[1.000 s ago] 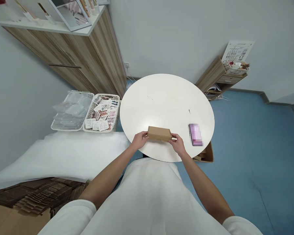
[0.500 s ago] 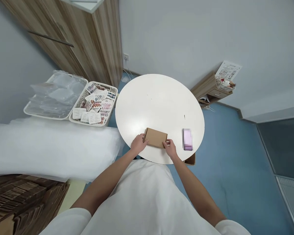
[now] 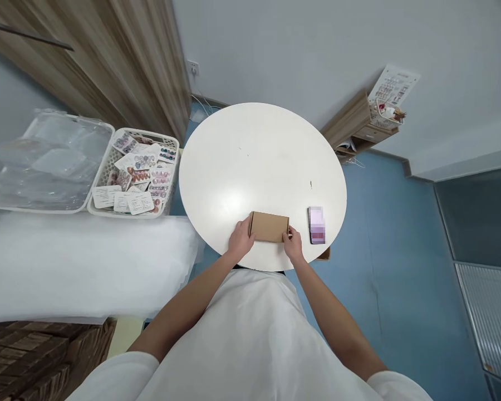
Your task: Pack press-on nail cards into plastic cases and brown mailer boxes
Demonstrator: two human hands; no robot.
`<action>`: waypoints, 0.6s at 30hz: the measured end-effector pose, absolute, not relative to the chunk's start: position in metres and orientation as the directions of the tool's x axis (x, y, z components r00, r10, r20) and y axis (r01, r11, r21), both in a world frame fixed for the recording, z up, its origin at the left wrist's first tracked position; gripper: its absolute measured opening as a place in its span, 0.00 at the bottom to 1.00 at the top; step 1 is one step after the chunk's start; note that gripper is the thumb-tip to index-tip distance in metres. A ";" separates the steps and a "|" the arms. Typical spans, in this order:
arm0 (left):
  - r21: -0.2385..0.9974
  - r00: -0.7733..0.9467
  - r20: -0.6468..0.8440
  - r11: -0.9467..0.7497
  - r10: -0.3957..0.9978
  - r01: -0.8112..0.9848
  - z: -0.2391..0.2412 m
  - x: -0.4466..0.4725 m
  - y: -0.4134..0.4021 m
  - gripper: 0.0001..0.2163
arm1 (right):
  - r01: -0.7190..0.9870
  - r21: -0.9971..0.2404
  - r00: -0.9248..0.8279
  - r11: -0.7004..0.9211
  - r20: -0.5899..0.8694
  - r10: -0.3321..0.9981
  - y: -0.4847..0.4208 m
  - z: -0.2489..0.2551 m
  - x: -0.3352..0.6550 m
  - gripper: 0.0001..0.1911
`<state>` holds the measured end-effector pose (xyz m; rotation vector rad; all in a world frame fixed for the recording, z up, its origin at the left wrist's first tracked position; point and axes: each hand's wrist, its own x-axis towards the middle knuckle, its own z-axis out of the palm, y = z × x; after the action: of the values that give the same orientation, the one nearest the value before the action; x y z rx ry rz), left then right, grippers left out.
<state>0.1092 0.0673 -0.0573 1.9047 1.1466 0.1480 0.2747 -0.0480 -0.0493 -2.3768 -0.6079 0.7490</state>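
A small brown cardboard box (image 3: 269, 227), its lid closed, is at the near edge of the round white table (image 3: 254, 161). My left hand (image 3: 241, 239) grips the box's left end, thumb toward the front. At the opposite end my right hand (image 3: 293, 244) has its fingers closed on the right front corner. Whether the box rests fully on the tabletop or is slightly raised, I cannot tell. To the right of my right hand lies a phone (image 3: 317, 225) with a blurred purple-pink screen.
Left of the table, a white basket (image 3: 95, 192) holds several cards of coloured beads, beside another basket (image 3: 37, 210) of clear plastic bags. White sheeting (image 3: 83, 262) lies in front, above stacked flattened cardboard (image 3: 33, 356). A low wooden shelf (image 3: 359, 125) stands by the back wall.
The view has shifted, so the table and baskets appear higher and further left. The box is turned a little straighter, still held between both hands.
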 end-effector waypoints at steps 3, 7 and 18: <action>0.765 0.586 -0.321 -0.160 0.744 0.624 -0.059 0.113 0.068 0.23 | 0.189 -0.685 0.722 -0.703 -0.388 0.573 -0.051 -0.048 0.279 0.25; 0.768 0.570 -0.333 -0.135 0.751 0.626 -0.052 0.116 0.069 0.21 | 0.127 -0.735 0.673 -0.666 -0.429 0.602 -0.051 -0.042 0.285 0.24; 0.798 0.546 -0.269 -0.134 0.793 0.588 0.013 0.192 0.009 0.23 | -0.108 -0.888 0.725 -0.446 -0.377 0.576 -0.131 -0.013 0.334 0.26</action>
<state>0.1916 0.0094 0.0130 1.8283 1.1375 0.2696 0.3338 -0.1313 -0.0127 -1.8827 -0.3623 0.8180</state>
